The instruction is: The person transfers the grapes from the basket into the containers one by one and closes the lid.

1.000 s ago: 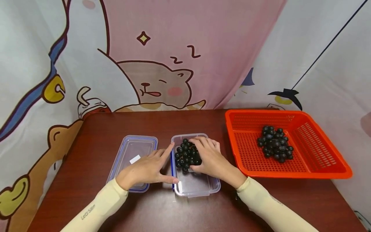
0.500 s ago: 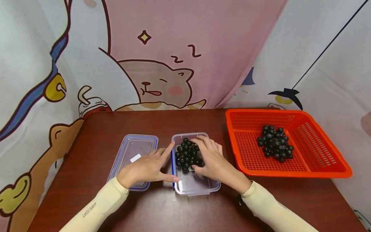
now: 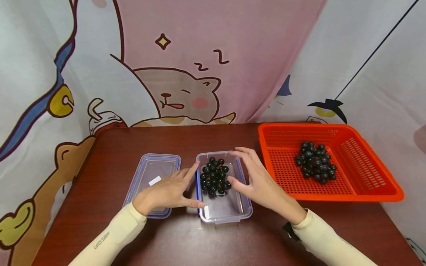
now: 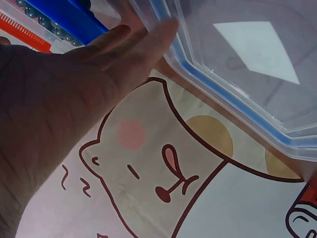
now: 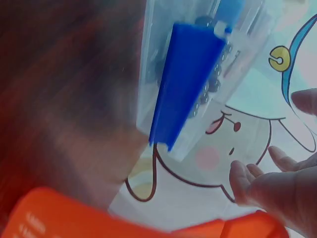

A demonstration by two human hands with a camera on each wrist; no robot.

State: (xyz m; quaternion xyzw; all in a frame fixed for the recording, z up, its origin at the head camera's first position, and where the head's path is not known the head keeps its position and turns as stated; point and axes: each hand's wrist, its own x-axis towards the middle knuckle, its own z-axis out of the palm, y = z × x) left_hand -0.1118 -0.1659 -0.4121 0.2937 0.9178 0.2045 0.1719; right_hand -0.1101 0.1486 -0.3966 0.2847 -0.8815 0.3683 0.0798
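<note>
I am watching a clear box [image 3: 227,208] that is holding a bunch of grapes [image 3: 213,177] toward its far left end, while an orange basket [image 3: 281,166] is holding a second bunch [image 3: 316,162]. The boxed grapes are looking round, glossy and nearly black, brown stem showing between them. My left hand [image 3: 169,192] is spreading over a clear lid [image 3: 146,173], gripping nothing; my right hand [image 3: 261,184] is opening wide, holding nothing, its thumb just beside the grapes.

Two Zs [image 3: 220,57] mark the curtain [image 3: 259,44]; the left sleeve [image 3: 111,236] seemingly reads "Let's Slim".
</note>
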